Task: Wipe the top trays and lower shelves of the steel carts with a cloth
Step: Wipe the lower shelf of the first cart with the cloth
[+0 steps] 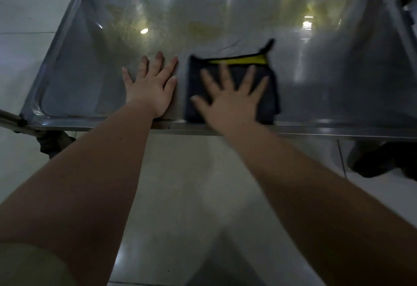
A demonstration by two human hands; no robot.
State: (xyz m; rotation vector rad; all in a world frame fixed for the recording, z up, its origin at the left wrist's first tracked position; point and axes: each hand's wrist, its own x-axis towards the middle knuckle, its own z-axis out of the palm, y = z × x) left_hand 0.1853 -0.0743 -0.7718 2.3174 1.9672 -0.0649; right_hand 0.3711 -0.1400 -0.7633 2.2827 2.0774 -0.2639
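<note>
Forearms [108, 173] reach up-frame onto the steel tray [338, 78].
Left hand [150, 87] flat, fingers apart; blurred right hand [232, 99], fingers splayed, presses the dark cloth [269, 98], yellow edge running left-right.

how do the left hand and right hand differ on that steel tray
The bare left hand lies flat on the shiny steel cart tray itself; the bare right hand presses a folded dark cloth with a yellow edge. The left hand's fingers lie close together; the right hand's are spread wide. The left hand is sharp, the right hand blurred. Both are palm down near the tray's front rim.
</note>
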